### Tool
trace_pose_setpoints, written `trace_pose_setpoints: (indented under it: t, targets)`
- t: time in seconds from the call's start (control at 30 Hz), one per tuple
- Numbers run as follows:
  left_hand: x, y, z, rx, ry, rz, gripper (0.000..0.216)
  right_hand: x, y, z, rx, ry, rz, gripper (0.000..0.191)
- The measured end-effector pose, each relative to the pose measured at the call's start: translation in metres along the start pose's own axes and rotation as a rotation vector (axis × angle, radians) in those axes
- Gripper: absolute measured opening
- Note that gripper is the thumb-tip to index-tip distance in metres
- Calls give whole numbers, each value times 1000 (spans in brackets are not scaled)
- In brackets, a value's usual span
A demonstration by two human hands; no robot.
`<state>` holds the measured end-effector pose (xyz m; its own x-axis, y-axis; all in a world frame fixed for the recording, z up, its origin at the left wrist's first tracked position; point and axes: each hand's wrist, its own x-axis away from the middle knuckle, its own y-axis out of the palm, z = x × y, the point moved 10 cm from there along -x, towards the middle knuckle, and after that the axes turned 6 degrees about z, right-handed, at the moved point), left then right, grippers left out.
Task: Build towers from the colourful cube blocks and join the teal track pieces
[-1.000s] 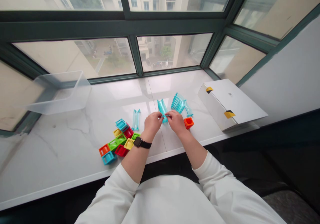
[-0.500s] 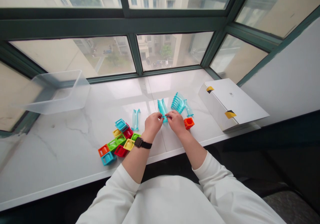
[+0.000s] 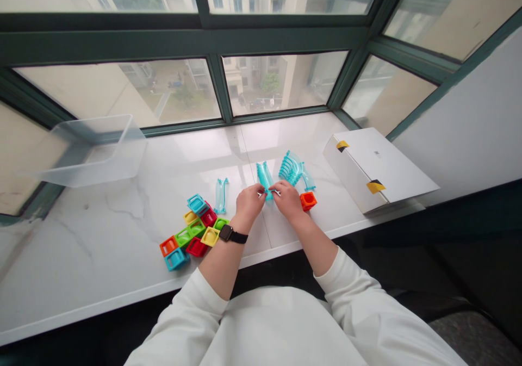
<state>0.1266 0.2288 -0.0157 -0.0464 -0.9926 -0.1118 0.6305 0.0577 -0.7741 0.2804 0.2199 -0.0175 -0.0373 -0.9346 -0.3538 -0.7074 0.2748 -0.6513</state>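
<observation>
Both hands meet over the white marble sill (image 3: 122, 235). My left hand (image 3: 248, 204), with a black watch on its wrist, and my right hand (image 3: 287, 199) each pinch the near end of a clear teal track piece (image 3: 264, 174) that lies pointing away from me. Their fingers are curled and pressed together around small parts too tiny to name. An orange block (image 3: 308, 200) sits just right of my right hand. Behind it lies a curved ribbed teal track piece (image 3: 292, 167). A second straight teal piece (image 3: 221, 193) rests left of my left hand.
A cluster of several coloured hollow blocks (image 3: 191, 231) lies at the lower left of the hands. A clear plastic bin (image 3: 92, 149) stands at the far left by the window. A white cardboard box (image 3: 375, 167) with yellow-black tape sits at the right.
Hardly anything has moved. The fingertips of both hands have shifted slightly at the end of the teal track piece; a small pale part now shows between them.
</observation>
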Motion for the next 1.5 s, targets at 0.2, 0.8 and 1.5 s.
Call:
trace_pose_setpoints:
  t: [0.2,0.8,1.5]
  targets:
    - [-1,1,-2,5,-2,-1,11,1,2,2,-9,10,0,30]
    - [-1,0,-2,-25,-5,-5,10,2,1,0,2,25,-7,26]
    - [81,-111,-28,-271,141,224,18,49,-4,-84,-326,-151,-85,23]
